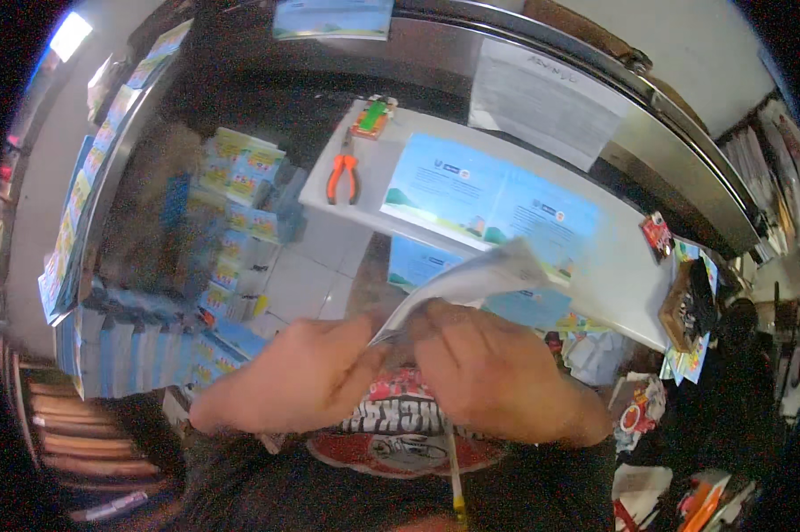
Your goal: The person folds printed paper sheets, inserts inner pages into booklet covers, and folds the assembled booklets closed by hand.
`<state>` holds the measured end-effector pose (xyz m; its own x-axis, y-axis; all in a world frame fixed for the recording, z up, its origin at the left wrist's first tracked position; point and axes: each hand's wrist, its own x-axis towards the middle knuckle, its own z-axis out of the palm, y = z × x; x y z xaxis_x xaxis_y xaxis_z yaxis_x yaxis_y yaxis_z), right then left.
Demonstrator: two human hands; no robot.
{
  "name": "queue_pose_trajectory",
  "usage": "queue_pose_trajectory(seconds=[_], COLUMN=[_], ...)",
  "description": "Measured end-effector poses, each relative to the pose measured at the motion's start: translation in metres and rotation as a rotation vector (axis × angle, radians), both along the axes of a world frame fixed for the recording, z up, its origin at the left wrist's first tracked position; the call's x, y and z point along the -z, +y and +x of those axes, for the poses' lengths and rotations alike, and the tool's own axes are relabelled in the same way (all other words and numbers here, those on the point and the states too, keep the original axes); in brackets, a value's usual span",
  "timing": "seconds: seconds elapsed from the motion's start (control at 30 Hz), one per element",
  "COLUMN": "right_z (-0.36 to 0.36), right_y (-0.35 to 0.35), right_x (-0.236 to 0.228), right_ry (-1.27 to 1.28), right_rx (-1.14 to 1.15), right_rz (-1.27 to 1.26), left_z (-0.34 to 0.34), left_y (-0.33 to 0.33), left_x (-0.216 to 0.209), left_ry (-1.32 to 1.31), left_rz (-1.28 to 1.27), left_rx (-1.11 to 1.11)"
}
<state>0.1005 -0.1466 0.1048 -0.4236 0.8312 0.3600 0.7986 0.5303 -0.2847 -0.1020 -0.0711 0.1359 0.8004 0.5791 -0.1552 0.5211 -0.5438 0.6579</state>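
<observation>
Both my hands are in front of my chest, closed on a thin white booklet or folded sheets [475, 279] that curves up and away to the right. My left hand [298, 372] grips its near left end. Beside it, my right hand [488, 368] has its fingers curled against the same paper. The fingertips are partly hidden, and the hands are a little blurred. Just beyond them, two light blue printed sheets [444, 182] lie side by side on a white table [373, 146]. More blue sheets [417, 263] show below the table's near edge.
Orange-handled pliers [342, 177] and a small green and orange box [375, 117] lie at the table's left end. A small red packet [657, 235] and a dark box [688, 306] are at the right. Stacked booklets [134, 355] stand at the left, more piles [240, 168] beyond.
</observation>
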Motion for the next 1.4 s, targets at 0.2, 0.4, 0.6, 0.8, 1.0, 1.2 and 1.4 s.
queue_pose_trajectory(seconds=[0.2,0.4,0.6,0.8,1.0,1.2,1.4], right_z=[0.001,-0.002,-0.007,-0.006,-0.005,-0.015,-0.013], right_y=[-0.004,-0.005,-0.007,-0.004,-0.003,-0.004,-0.007], right_x=[-0.005,-0.007,-0.010,0.010,0.033,0.013,0.008], right_ry=[-0.102,-0.092,-0.182,-0.036,0.274,0.281,0.261], right_rx=[-0.039,-0.050,-0.032,0.046,0.234,0.180,0.164], right_rz=[0.049,0.090,0.063,0.146,0.259,0.161,-0.009], left_z=[0.003,0.001,0.003,0.003,-0.003,-0.004,-0.002], left_y=[-0.001,-0.001,-0.001,0.002,0.007,0.008,0.006], left_x=[-0.003,-0.006,-0.008,-0.007,-0.002,-0.006,-0.011], left_ry=[-0.038,-0.057,-0.003,-0.044,-0.114,-0.163,-0.118], left_rz=[0.094,0.087,-0.011,0.023,-0.080,-0.071,-0.141], left_rx=[0.077,0.101,0.068,0.051,-0.100,-0.067,-0.068])
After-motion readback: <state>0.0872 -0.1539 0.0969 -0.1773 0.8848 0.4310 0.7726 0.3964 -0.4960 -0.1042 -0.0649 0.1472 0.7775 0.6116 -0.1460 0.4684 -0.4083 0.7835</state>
